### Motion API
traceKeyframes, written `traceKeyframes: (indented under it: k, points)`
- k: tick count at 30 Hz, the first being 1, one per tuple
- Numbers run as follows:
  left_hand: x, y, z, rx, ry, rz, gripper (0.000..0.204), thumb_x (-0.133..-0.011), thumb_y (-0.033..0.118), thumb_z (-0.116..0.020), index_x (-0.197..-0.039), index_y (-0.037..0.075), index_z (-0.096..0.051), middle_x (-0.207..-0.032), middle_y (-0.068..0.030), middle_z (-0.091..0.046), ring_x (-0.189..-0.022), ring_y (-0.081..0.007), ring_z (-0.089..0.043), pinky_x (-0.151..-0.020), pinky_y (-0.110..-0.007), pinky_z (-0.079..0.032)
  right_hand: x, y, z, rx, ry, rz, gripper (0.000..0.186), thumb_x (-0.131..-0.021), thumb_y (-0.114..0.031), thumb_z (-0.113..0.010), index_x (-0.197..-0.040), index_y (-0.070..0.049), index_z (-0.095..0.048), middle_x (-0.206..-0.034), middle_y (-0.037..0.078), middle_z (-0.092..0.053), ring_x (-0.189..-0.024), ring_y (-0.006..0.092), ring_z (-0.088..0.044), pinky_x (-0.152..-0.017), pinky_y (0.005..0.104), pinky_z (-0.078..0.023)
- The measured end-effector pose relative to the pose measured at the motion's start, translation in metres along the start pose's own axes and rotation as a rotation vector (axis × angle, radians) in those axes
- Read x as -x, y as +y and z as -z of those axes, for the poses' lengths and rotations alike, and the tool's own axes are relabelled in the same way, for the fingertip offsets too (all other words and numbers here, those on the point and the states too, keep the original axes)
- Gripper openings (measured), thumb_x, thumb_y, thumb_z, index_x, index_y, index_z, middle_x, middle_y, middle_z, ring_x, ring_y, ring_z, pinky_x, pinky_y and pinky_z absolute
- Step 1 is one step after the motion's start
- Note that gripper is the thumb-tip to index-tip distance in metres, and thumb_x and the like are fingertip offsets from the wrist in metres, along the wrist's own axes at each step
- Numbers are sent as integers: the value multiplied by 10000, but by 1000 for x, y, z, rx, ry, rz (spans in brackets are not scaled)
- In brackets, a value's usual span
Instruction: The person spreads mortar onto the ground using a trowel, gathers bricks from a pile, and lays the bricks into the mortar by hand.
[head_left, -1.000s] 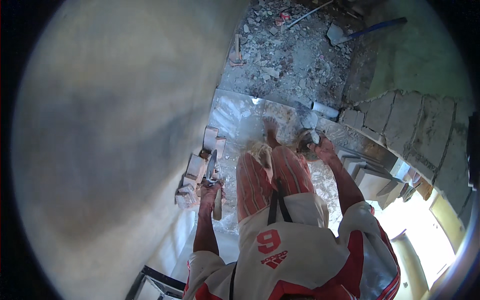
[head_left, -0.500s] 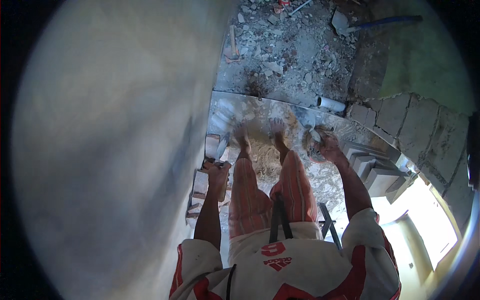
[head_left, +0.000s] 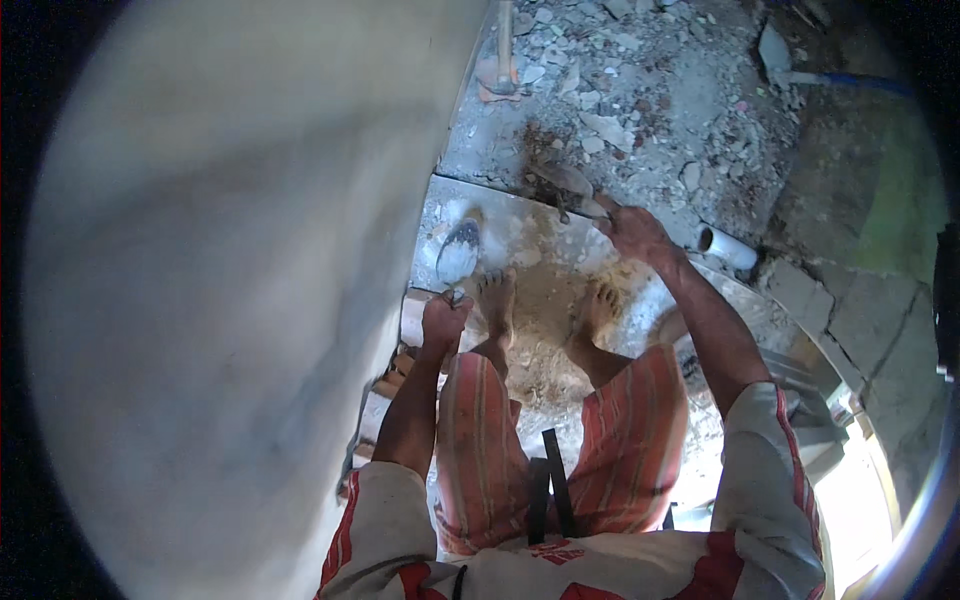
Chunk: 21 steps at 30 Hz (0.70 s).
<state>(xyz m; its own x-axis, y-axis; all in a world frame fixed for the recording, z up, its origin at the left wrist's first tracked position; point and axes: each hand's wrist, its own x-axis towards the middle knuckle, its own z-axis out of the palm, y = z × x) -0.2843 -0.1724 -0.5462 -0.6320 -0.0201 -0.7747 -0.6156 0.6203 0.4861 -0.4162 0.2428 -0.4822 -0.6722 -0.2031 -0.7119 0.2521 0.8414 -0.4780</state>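
Observation:
My left hand is closed round the handle of a trowel beside my left foot, its grey, white-smeared blade pointing forward over the pale slab. My right hand grips a second trowel, whose blade reaches over the slab’s far edge where the rubble begins; dark dirt lies just beyond it. My bare feet stand apart on the dusty slab between my hands.
A smooth wall fills the left; bricks line its foot. Ahead lie rubble, a hammer and a blue-handled shovel. A white pipe and cracked blocks are at right, near stacked panels.
My right hand has moved forward and left to the slab’s far edge. My left trowel has swung forward from the bricks onto the slab beside my foot. The view has shifted.

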Motion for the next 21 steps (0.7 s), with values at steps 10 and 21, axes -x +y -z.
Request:
traceKeyframes:
  k: [10, 21]
  points:
    - [-78, -22, -66, 339, -24, -18, 248, -838, 257, -623, -937, 31, -641, -603, -55, -559, -577, -121, -522, -543, -329, -451, -202, -16, -92, 188, 54, 536, 362, -922, -314, -549, -1211, -99, -514, -895, 248, -652, -849, 421, -642, -736, 502, -513]
    - [-121, -36, -73, 504, -147, -199, 182, -856, 143, -586, -976, 26, -657, -805, -16, -602, -672, -75, -529, -578, -255, -441, -209, 40, -94, 398, 124, 366, 415, -902, -339, -576, -1245, -115, -517, -882, 215, -668, -827, 389, -669, -717, 503, -540]
